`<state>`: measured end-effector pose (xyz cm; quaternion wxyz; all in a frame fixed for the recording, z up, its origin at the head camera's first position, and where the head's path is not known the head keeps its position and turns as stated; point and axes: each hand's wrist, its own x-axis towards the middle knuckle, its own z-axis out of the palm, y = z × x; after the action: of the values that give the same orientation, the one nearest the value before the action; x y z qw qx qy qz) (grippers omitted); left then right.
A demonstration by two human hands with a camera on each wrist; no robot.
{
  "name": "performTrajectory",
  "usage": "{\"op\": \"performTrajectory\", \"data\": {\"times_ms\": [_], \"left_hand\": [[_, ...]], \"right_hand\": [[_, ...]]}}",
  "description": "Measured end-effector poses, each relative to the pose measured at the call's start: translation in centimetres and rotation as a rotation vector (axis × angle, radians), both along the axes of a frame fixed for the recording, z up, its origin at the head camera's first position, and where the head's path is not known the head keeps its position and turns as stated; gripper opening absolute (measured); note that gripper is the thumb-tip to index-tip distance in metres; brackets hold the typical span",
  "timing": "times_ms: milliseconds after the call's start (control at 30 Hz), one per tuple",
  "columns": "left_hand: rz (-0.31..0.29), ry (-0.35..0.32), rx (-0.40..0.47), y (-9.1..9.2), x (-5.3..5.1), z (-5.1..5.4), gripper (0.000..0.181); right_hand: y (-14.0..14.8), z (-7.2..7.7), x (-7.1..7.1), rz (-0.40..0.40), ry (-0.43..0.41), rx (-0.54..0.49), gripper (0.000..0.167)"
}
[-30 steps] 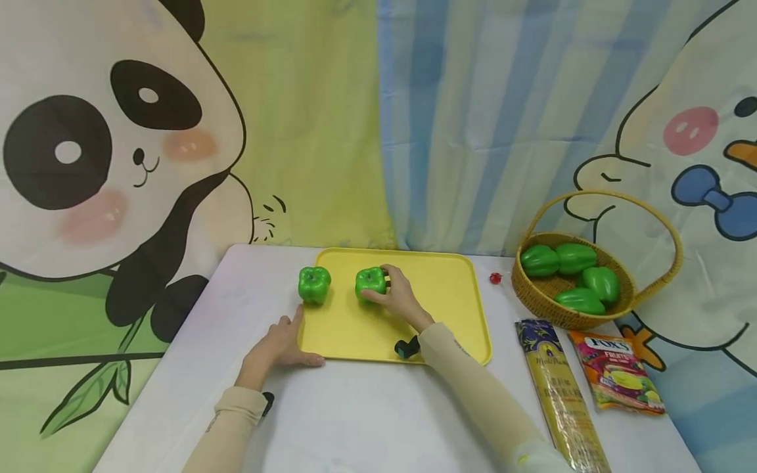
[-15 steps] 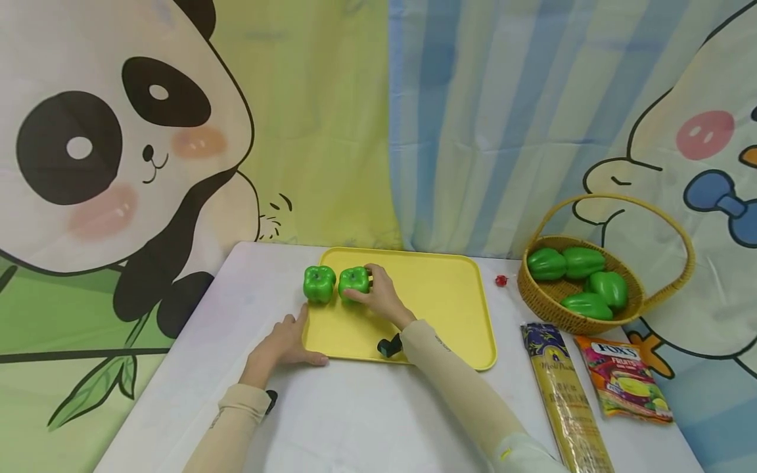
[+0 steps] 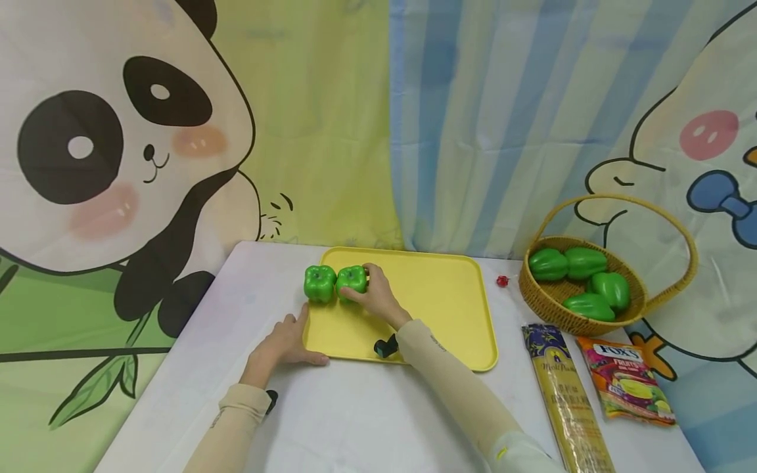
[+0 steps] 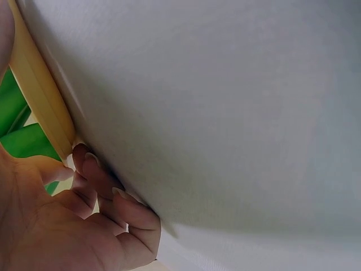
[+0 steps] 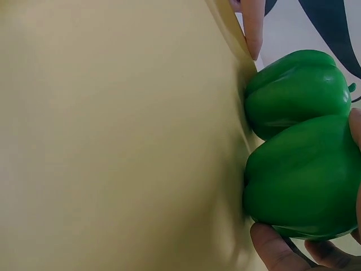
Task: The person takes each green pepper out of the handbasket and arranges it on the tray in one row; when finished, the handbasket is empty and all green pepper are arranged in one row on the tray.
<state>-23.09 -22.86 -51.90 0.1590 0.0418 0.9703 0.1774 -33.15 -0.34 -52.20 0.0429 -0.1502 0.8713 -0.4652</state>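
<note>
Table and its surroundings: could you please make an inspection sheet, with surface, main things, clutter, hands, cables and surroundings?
Surface: white table, bearing a yellow tray.
Main things: left green pepper at the tray's left edge; right green pepper close beside it, apparently touching.
Clutter: right of the tray, a wicker basket with four green pieces, a small red item, a gold packet and a FOX'S packet.
Hands: right hand grips the right green pepper; left hand touches the tray at its near left corner.
Cables: nothing seen.
Surroundings: cartoon-printed backdrop behind the table.
</note>
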Motion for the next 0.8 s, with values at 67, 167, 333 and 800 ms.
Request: {"op": "performTrajectory", "data": {"times_ms": [67, 167, 333, 800], "left_hand": [[-0.004, -0.001, -0.007, 0.05, 0.03, -0.01, 0.143], [-0.006, -0.001, -0.009, 0.09, 0.10, 0.01, 0.144], [-0.006, 0.001, -0.001, 0.10, 0.09, -0.02, 0.144], [0.002, -0.007, -0.006, -0.15, -0.02, -0.25, 0.145]], "right_hand": [[-0.04, 0.04, 0.11, -0.005, -0.007, 0.005, 0.090], [-0.08, 0.03, 0.12, -0.007, -0.006, 0.013, 0.091], [-0.05, 0.03, 0.12, -0.005, -0.007, 0.021, 0.094], [0.60, 0.24, 0.75, 0.009, -0.032, 0.026, 0.102]]}}
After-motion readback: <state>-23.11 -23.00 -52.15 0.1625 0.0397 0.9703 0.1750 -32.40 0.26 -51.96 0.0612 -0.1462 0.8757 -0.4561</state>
